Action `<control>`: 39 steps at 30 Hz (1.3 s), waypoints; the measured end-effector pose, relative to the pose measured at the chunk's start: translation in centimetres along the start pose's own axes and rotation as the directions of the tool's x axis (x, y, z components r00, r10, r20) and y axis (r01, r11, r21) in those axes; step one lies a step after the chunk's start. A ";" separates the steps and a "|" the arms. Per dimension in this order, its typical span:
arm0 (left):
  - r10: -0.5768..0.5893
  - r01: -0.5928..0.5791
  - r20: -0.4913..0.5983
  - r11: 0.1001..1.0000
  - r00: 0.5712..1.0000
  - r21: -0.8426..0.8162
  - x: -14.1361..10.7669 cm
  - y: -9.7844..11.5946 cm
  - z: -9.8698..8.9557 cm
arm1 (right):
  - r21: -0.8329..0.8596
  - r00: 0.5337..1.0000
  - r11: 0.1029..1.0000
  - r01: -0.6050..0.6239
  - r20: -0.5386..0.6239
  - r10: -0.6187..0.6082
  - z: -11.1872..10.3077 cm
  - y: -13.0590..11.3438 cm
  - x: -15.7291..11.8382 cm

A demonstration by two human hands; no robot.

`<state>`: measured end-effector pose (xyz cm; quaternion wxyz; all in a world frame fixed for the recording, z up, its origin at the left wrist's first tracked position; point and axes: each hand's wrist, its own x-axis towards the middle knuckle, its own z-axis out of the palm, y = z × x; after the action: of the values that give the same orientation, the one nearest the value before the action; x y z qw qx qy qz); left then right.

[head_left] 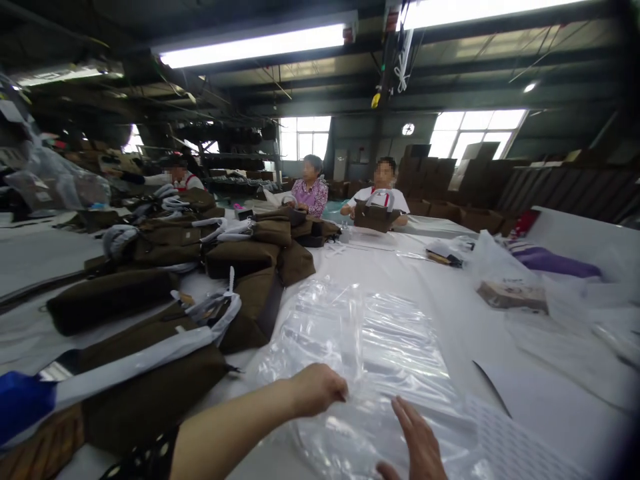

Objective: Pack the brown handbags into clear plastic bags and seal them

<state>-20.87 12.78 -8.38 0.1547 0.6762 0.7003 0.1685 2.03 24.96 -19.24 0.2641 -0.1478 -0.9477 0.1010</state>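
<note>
At right, a brown packet (515, 295) in a clear wrapper bears dark marks on its film, too blurred for us to read. A small pale label (192, 235) shows on an olive bag at left; we cannot make out its writing, nor the numerals on the round clock (408, 129) on the far wall.

Our left hand (316, 392) has its fingers curled tight, pinching a clear plastic bag (317, 320), which lies near us in the middle of the worktop (453, 300). Our right hand (419, 440) is open, fingers spread, just right of it, over a spread of clear film (403, 333); we cannot tell whether it touches.

Olive bags (255, 303) with pale wrapped handles are heaped at left. On the far side, a co-worker in a white shirt (400, 202) has hold of another olive bag (373, 217).
</note>
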 end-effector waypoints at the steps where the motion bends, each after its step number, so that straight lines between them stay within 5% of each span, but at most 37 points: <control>1: 0.011 -0.010 0.007 1.000 1.000 -0.016 -1.0 1.0 -0.1 | 0.000 0.999 1.000 0.032 0.007 -0.032 -1.2 -0.8 1.7; 4: -0.002 0.003 -0.011 0.999 1.000 0.049 -2.7 3.1 -2.3 | 0.084 0.981 0.989 0.124 0.141 -0.135 -4.6 -3.3 7.1; 6: -0.021 0.024 -0.021 0.985 1.000 0.171 -3.1 3.5 -5.3 | 0.191 0.984 0.979 0.074 0.146 -0.103 -6.7 -4.2 10.2; 10: -0.052 0.083 -0.102 0.941 0.993 0.328 -4.3 3.2 -12.6 | 0.335 0.979 0.936 -0.104 -0.130 0.155 -11.4 -3.8 14.0; 13: -0.014 0.079 -0.276 0.971 0.961 0.224 -5.8 3.7 -17.0 | 0.382 0.932 0.916 -0.120 -0.275 0.236 -15.1 -3.9 15.0; 16: -0.123 0.177 -0.400 0.979 0.908 0.099 -7.3 5.0 -19.7 | 0.399 0.919 0.906 -0.142 -0.287 0.271 -18.0 -4.7 14.9; 19: -0.147 0.222 -0.424 0.966 0.893 0.133 -8.7 6.5 -21.4 | 0.408 0.866 0.889 -0.208 -0.347 0.361 -20.0 -5.6 14.4; 22: -0.021 0.115 -0.415 0.972 0.910 0.203 -9.9 8.6 -22.6 | 0.299 0.836 0.935 -0.190 -0.450 0.314 -21.3 -6.7 13.9; 26: 0.262 -0.067 -0.533 0.932 0.804 0.357 -10.2 14.0 -21.9 | -0.118 0.915 0.986 0.120 -0.373 -0.156 -21.6 -11.0 12.9; 29: 0.353 -0.169 -0.302 0.850 0.886 0.499 -9.5 16.9 -18.9 | -0.256 0.921 0.916 0.308 -0.162 -0.355 -20.6 -15.1 11.4; 33: 0.124 -0.072 -0.077 0.875 0.989 0.479 -10.5 15.4 -14.9 | -0.269 0.960 0.923 0.274 0.139 -0.245 -19.0 -16.3 8.3; 39: -0.077 0.132 -0.190 0.947 0.979 0.292 -16.0 10.7 -11.9 | -0.252 0.886 0.944 0.214 0.458 -0.079 -17.7 -11.7 3.9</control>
<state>-16.01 -3.21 6.82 -0.0044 0.6361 0.7637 0.1099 5.58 17.28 0.65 0.0241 -0.0860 -0.9955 -0.0313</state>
